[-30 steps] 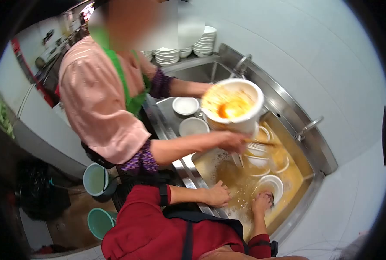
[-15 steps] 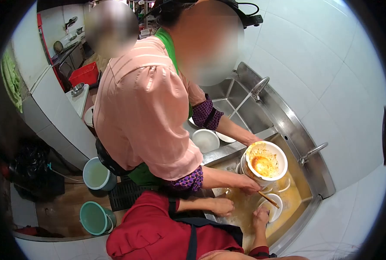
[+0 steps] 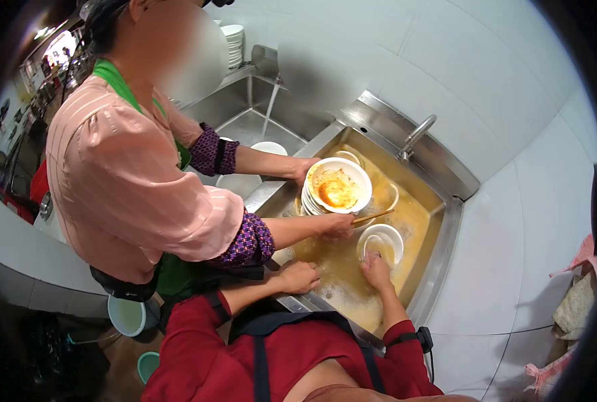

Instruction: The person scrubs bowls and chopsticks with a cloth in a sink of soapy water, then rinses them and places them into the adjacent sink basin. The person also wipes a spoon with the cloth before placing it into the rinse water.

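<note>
My right hand [image 3: 377, 270] grips the rim of a white bowl [image 3: 393, 236] in the cloudy, yellowish water. The bowl is tilted, with water inside it. My left hand [image 3: 298, 277] is at the near left edge of the sink [image 3: 427, 281], fingers loosely bent and nothing visible in them. Just beyond my hands, a co-worker's two hands hold a stack of white bowls [image 3: 307, 201]. The top bowl [image 3: 342, 184] has orange-red sauce smeared inside. Chopsticks [image 3: 373, 218] stick out from the co-worker's nearer hand, above my bowl.
A co-worker [image 3: 131, 181] in a pink top stands close on my left, arms reaching across the sink. Water runs from a tap into the second basin [image 3: 291, 114], where white dishes [image 3: 239, 183] lie. Another tap [image 3: 415, 137] rises from the back ledge. A bucket [image 3: 132, 315] stands on the floor.
The view has swung right and up, so the sink sits further left in the picture. My right hand still holds the white bowl, and the co-worker still holds the stack.
</note>
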`<state>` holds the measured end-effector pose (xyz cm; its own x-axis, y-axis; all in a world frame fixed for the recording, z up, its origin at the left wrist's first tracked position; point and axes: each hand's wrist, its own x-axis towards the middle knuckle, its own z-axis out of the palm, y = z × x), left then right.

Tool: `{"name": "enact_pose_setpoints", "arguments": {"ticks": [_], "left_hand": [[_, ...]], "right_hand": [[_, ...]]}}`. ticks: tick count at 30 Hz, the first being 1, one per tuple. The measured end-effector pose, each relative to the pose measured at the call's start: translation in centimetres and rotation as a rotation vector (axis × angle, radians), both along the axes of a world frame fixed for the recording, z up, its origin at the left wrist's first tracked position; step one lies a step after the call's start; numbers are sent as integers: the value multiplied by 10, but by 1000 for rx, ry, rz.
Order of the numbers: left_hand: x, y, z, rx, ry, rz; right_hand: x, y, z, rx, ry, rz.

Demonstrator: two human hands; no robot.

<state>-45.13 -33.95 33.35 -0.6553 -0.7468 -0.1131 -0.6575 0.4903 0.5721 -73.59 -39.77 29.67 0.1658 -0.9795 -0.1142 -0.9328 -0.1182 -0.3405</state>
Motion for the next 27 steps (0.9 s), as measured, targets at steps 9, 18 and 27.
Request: {"name": "enact_pose_setpoints", "arguments": {"ticks": [9, 18, 27], "left_hand": [[-6, 1, -1, 181, -84, -111], [-69, -37, -14, 484, 203, 122], [-107, -59, -63, 1275, 489, 714]], "right_hand": [[2, 23, -8, -85, -104, 0], [9, 35, 15, 4, -180, 148], [46, 50, 8, 70, -326, 316]]}}
